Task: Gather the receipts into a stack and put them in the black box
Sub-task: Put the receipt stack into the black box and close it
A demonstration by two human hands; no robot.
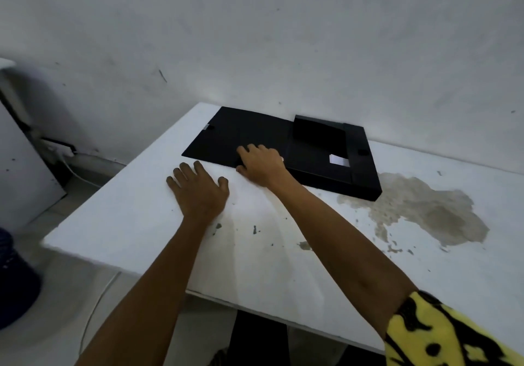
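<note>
Receipts (339, 159) are showing only as a small white patch of paper lying inside the black box (326, 164), near its right end; whether that patch is one slip or a stack cannot be told. That box is sitting open at the far side of the white desk (283, 252), close to the wall (255, 39), with its flat lid (235, 136) lying folded out to the left and a short inner flap (317, 133) standing up at the back. The person's right hand (262, 164) is resting palm down at the near edge of the lid where it meets the tray, its fingers (252, 149) lying close together and curling over the black board, with the thumb tucking against the edge; whether they are actually pinching the lid cannot be told. The left hand (200, 190) is pressing flat on the bare desk just left of the right hand, its fingers spread apart and gripping nothing. A large brownish stain (425, 209) is marking the desk to the right of the box, and a yellow and black sleeve (442, 334) is showing at the lower right corner.
</note>
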